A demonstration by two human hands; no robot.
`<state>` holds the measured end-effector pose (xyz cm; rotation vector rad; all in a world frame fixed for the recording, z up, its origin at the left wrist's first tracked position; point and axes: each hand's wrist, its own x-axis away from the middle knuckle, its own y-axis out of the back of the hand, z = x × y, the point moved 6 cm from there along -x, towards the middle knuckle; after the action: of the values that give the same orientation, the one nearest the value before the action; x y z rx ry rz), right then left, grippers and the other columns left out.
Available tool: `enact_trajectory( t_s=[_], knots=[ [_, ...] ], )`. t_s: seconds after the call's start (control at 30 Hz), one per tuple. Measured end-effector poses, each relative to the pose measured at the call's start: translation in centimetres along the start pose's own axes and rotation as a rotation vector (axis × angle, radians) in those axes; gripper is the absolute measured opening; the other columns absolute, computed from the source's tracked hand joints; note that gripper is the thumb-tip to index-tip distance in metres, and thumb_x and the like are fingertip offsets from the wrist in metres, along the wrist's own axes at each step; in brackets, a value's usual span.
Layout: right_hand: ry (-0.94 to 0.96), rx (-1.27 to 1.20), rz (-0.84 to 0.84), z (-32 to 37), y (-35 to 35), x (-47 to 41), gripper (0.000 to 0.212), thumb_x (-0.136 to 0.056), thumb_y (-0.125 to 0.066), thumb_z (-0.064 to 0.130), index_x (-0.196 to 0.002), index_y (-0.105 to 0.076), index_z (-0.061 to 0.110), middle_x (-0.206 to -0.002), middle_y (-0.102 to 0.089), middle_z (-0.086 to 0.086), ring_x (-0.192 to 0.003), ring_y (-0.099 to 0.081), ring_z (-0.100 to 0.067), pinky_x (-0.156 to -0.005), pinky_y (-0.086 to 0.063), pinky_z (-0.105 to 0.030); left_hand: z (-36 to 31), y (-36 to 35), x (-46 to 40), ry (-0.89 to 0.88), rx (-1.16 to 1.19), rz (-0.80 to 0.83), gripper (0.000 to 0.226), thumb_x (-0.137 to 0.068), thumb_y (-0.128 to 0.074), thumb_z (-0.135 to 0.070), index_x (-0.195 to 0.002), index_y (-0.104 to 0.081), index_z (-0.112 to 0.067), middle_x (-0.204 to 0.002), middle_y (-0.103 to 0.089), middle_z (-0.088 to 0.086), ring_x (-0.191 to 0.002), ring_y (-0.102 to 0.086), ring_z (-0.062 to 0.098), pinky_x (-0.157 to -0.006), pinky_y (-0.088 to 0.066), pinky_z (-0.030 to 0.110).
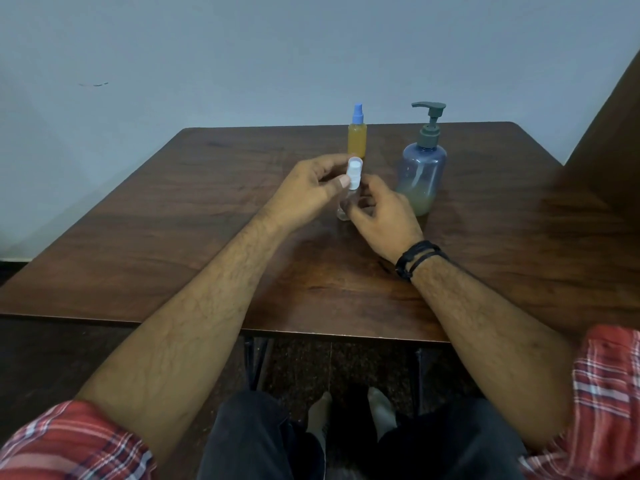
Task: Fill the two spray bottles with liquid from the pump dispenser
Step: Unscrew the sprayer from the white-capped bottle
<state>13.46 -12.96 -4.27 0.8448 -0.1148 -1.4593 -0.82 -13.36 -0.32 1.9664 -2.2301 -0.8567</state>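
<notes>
gripping the clear bottle (346,207) with right hand (381,220), left hand (308,192) pinching its white cap (458,174); seemingly half done, yellow-filled bottle (357,142) capped behind it, left of pump dispenser (423,168)

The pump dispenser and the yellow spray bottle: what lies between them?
Only bare table lies between pump dispenser and yellow spray bottle, in the head view.

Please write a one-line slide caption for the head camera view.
Both hands grip a clear spray bottle with a white cap; a filled bottle and pump dispenser stand behind.
</notes>
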Motion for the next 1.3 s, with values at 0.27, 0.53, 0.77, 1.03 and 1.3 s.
enact_trajectory(
  t_s=[0.27,0.53,0.77,1.03,1.3],
  knots=[
    [0.011,0.022,0.000,0.1,0.0,0.0,0.039,-0.092,-0.063,0.042,-0.126,-0.060,0.023,-0.098,-0.073,0.006,-0.087,-0.071,-0.012,-0.080,-0.060,-0.042,0.1,-0.4,-0.7,0.010,-0.027,-0.067,0.027,-0.096,-0.067,-0.008,-0.122,-0.068,-0.014,-0.111,-0.073,0.000,-0.099,-0.068,0.001,-0.089,-0.052,0.016],
    [0.036,0.054,-0.012,0.3,0.2,0.0,0.028,-0.096,-0.063,0.038,-0.120,-0.063,0.023,-0.101,-0.070,0.006,-0.089,-0.067,-0.012,-0.080,-0.058,-0.041,1.2,-1.0,-0.6,0.066,-0.262,-0.061,0.025,-0.086,-0.071,-0.057,-0.082,-0.063,-0.034,-0.087,-0.052,-0.006,-0.076,-0.050,0.004,-0.070,-0.039,0.020],
    [0.039,0.067,-0.001,0.3,0.0,-0.1,0.036,-0.094,-0.064,0.041,-0.125,-0.060,0.022,-0.104,-0.069,0.006,-0.092,-0.067,-0.013,-0.082,-0.059,-0.042,1.9,0.1,1.0,0.051,0.005,-0.205,0.012,-0.094,-0.071,-0.022,-0.104,-0.065,-0.024,-0.110,-0.070,-0.009,-0.102,-0.066,-0.001,-0.091,-0.053,0.021],
    [0.042,0.086,0.000,0.4,0.1,0.0,0.033,-0.096,-0.062,0.041,-0.123,-0.062,0.022,-0.101,-0.068,0.006,-0.087,-0.065,-0.013,-0.079,-0.058,-0.041,1.1,-0.4,-1.2,0.071,-0.089,-0.152,0.022,-0.084,-0.081,-0.037,-0.097,-0.066,-0.027,-0.079,-0.055,-0.013,-0.071,-0.054,0.002,-0.066,-0.043,0.019],
    [0.011,0.095,-0.001,0.4,0.2,-0.1,0.033,-0.095,-0.062,0.044,-0.118,-0.061,0.021,-0.101,-0.069,0.004,-0.087,-0.066,-0.016,-0.080,-0.058,-0.044,1.6,-1.2,-0.4,0.127,0.068,-0.171,0.022,-0.089,-0.064,-0.021,-0.110,-0.064,-0.024,-0.101,-0.075,-0.006,-0.092,-0.072,0.009,-0.083,-0.056,0.029]
  ],
)
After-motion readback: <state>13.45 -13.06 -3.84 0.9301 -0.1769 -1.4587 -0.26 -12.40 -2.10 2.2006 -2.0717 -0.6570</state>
